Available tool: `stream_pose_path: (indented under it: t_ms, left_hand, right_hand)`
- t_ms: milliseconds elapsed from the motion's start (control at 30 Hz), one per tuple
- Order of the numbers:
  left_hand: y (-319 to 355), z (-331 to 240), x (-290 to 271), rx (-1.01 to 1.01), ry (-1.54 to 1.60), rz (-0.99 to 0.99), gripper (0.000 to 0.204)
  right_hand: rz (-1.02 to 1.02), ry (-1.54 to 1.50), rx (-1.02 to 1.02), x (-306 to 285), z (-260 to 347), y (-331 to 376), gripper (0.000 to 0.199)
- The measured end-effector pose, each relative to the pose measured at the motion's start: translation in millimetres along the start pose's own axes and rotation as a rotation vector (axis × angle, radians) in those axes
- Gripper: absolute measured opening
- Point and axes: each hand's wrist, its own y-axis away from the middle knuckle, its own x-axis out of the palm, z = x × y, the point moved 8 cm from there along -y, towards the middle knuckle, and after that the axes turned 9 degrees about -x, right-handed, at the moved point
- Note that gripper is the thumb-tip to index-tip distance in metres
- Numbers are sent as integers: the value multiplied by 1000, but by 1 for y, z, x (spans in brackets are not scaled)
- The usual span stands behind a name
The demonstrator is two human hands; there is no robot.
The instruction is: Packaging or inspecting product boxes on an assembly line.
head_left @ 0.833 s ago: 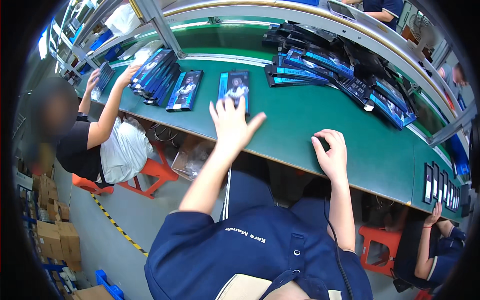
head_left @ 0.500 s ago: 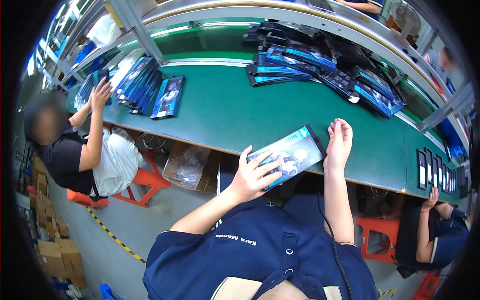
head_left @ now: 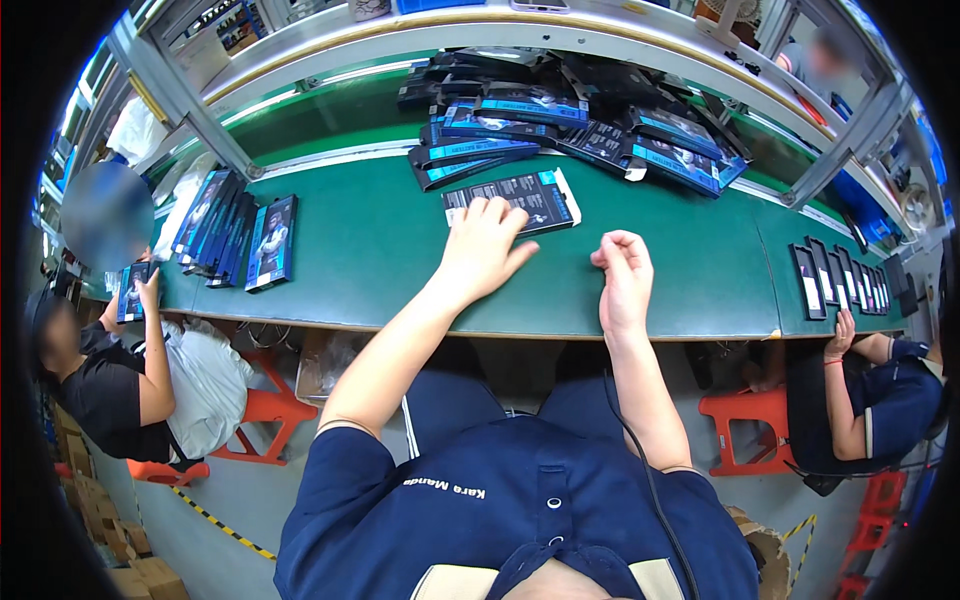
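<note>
A flat black box [head_left: 535, 200] with blue trim lies on the green worktop [head_left: 375, 260], its densely printed side up and a pale flap showing at the right end. Bent fingers of my left hand [head_left: 482, 250] grip the box over its near left part, with the thumb apart at the near edge. My right hand [head_left: 626, 275] hovers to the right, off the box, its fingers curled closed; whether something small is in them I cannot make out. Behind the box is a heaped pile of similar boxes [head_left: 530, 105].
A leaning row of boxes [head_left: 208, 230] stands at the left, beside one separate box [head_left: 271, 245]. Black trays [head_left: 812, 280] line the right end near a co-worker's hand [head_left: 840, 335]. Another person [head_left: 130, 370] sits at the left holding a box. A metal shelf rail [head_left: 400, 60] crosses behind.
My left hand has moved from a picture-side-up box at the table edge to a box lying farther in; I cannot tell if it is the same one. My right hand is now apart from it.
</note>
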Motion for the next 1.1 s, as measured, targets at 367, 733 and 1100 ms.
stream_pose_path:
  t_ms: [367, 733, 1100]
  left_hand:
    - [-41, -12, 22, 257, -158, -170, 43]
    - [20, -152, 36, 854, 268, 408, 48]
    - [24, -229, 61, 1085, 241, 513, 50]
  right_hand:
    - [101, 157, -33, -3, 22, 21, 8]
    - [-581, 905, -28, -287, 191, 153, 14]
    - [-1648, 1428, 418, -412, 302, 639, 35]
